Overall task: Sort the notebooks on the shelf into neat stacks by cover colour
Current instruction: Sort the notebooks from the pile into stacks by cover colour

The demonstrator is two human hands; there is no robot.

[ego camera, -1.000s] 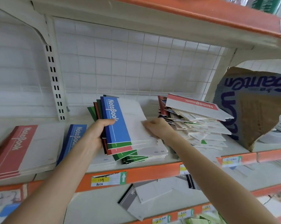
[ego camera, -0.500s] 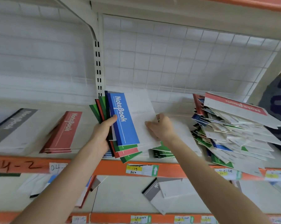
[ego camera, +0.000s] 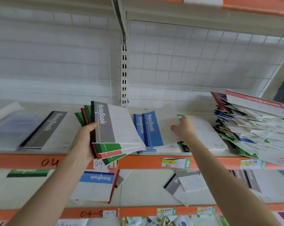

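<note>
My left hand (ego camera: 85,141) grips a fanned bundle of notebooks (ego camera: 115,128) above the shelf edge; a grey-covered one lies on top, with green and red ones beneath. My right hand (ego camera: 182,128) holds a blue notebook (ego camera: 154,128) by its white page area, laying it on the blue stack (ego camera: 146,150) on the shelf. Just right of that sits a green stack (ego camera: 185,146), mostly hidden by my right hand and arm. A grey stack (ego camera: 45,129) lies at the left. A messy mixed pile (ego camera: 252,126) leans at the right.
The shelf has an orange front edge (ego camera: 138,162) with price labels and a white wire-grid back. A slotted upright (ego camera: 124,70) divides the back wall. The lower shelf holds a blue notebook (ego camera: 95,185), grey notebooks (ego camera: 183,185) and a green one (ego camera: 27,172).
The blue notebook left the top of the bundle in my left hand; my right hand carried it right onto the blue stack. A grey notebook now tops the bundle. The camera panned left.
</note>
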